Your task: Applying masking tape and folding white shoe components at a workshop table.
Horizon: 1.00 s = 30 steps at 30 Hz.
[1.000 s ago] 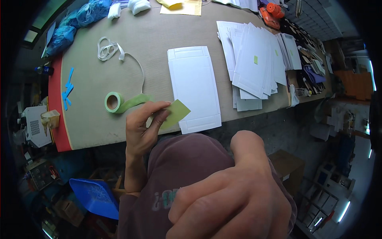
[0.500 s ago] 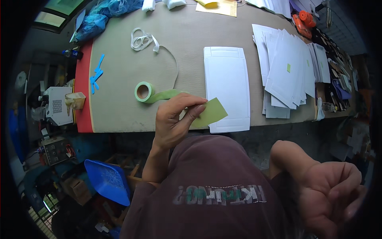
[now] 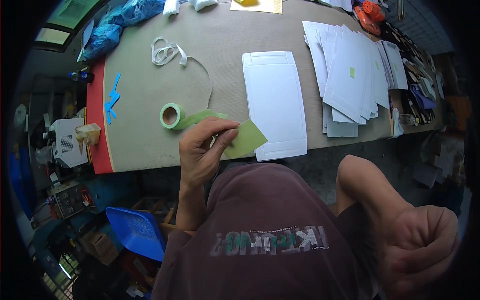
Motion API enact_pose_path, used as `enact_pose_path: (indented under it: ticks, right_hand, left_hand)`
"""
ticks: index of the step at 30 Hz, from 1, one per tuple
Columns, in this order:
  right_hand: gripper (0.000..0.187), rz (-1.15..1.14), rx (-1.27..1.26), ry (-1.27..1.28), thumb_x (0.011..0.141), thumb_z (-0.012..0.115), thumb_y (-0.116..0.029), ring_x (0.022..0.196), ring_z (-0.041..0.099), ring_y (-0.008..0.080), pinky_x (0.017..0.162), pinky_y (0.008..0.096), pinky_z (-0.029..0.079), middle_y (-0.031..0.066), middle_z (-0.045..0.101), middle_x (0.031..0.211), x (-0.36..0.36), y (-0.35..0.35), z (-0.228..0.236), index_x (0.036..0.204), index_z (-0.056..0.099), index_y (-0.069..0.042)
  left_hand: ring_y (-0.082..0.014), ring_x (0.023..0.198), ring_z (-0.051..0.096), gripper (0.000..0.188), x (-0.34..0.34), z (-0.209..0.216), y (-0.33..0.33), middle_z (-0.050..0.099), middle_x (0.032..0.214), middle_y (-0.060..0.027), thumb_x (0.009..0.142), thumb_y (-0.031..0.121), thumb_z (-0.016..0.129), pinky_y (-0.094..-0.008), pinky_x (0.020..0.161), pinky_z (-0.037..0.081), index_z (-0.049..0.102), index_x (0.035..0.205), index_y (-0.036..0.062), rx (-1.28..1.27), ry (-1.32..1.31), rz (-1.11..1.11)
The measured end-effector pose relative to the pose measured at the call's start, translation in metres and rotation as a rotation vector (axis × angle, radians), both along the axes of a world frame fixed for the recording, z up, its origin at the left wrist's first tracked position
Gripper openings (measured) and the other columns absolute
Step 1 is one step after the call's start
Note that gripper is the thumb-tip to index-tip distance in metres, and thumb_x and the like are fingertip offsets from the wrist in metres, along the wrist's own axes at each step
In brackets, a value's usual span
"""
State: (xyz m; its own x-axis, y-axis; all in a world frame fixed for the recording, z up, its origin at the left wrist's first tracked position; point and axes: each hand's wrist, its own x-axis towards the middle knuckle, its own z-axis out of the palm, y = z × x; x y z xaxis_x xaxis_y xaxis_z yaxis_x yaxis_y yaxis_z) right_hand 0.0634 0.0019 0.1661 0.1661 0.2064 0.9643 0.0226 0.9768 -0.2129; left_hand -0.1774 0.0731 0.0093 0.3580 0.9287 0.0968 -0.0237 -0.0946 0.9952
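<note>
My left hand [image 3: 202,145] is at the near edge of the table, its thumb and fingers pinching a light green piece of tape [image 3: 248,140]. The piece's free corner reaches over the near left edge of a white flat box blank [image 3: 275,102], with creased lines near its edges. Left of the hand stands a roll of green tape [image 3: 172,116]; its loose strip [image 3: 200,118] runs behind my fingers, so I cannot tell whether it joins the held piece. My right hand [image 3: 424,245] is at the lower right, away from the table, its fingers curled in; anything inside is hidden.
A fanned pile of white blanks [image 3: 345,75] lies on the right. A tangled white ribbon [image 3: 167,51] and blue strips [image 3: 111,102] lie on the left. Blue plastic bags [image 3: 105,40] sit at the far left; an orange tool [image 3: 367,20] at the far right. A blue tray [image 3: 132,230] is below the table.
The whole view has shifted slightly, the table sliding left. My left hand still pinches the green tape near the blank. My right hand's fingers have curled in more tightly.
</note>
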Motion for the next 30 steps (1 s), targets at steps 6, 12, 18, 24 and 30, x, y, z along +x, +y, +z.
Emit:
enact_pose_path:
  ticks: [6, 12, 18, 24, 30]
  right_hand:
    - [0.02, 0.127, 0.088, -0.047, 0.098, 0.06, -0.009, 0.059, 0.05, 0.0048, 0.056, 0.0155, 0.045, -0.0031, 0.058, 0.087, -0.002, 0.003, -0.004, 0.116, 0.054, -0.006]
    - [0.019, 0.436, 0.161, 0.209, 0.095, 0.062, -0.004, 0.061, 0.053, 0.0058, 0.057, 0.0165, 0.047, -0.0022, 0.06, 0.095, -0.021, 0.007, -0.014, 0.114, 0.057, -0.006]
    - [0.036, 0.502, 0.173, 0.179, 0.094, 0.064, -0.004, 0.067, 0.059, 0.0078, 0.065, 0.016, 0.052, 0.004, 0.063, 0.112, -0.023, 0.024, -0.018, 0.128, 0.054, -0.01]
    - [0.029, 0.114, -0.517, 0.071, 0.101, 0.053, -0.012, 0.064, 0.058, 0.0138, 0.054, 0.0254, 0.057, 0.0065, 0.062, 0.108, -0.02, 0.005, -0.035, 0.127, 0.052, -0.001]
    - [0.021, -0.198, -1.117, -0.227, 0.083, 0.073, -0.003, 0.094, 0.06, 0.0217, 0.076, 0.0293, 0.052, 0.0157, 0.069, 0.103, -0.042, 0.021, -0.11, 0.101, 0.072, 0.006]
  left_hand:
    - [-0.014, 0.078, 0.057, 0.02, 0.001, 0.0, -0.005, 0.065, 0.09, -0.0097, 0.085, -0.008, 0.068, -0.0227, 0.07, 0.047, 0.069, 0.105, -0.0049, 0.026, -0.04, 0.008]
    - [-0.0141, 0.08, 0.06, 0.023, 0.0, 0.004, -0.004, 0.067, 0.095, -0.0111, 0.086, -0.01, 0.067, -0.0221, 0.074, 0.05, 0.069, 0.108, -0.005, -0.017, -0.084, 0.034]
    - [-0.0151, 0.082, 0.063, 0.024, 0.001, 0.008, -0.002, 0.069, 0.098, -0.0126, 0.086, -0.01, 0.067, -0.023, 0.076, 0.053, 0.069, 0.109, -0.0053, -0.033, -0.101, 0.017]
    - [-0.0146, 0.08, 0.062, 0.022, -0.001, 0.006, -0.003, 0.07, 0.093, -0.0108, 0.085, -0.009, 0.068, -0.023, 0.072, 0.052, 0.07, 0.106, -0.0051, 0.022, -0.127, 0.04]
    - [-0.0113, 0.075, 0.055, 0.016, 0.003, 0.008, 0.007, 0.067, 0.089, -0.0078, 0.086, -0.006, 0.069, -0.023, 0.067, 0.045, 0.07, 0.102, -0.0045, 0.062, -0.012, -0.138]
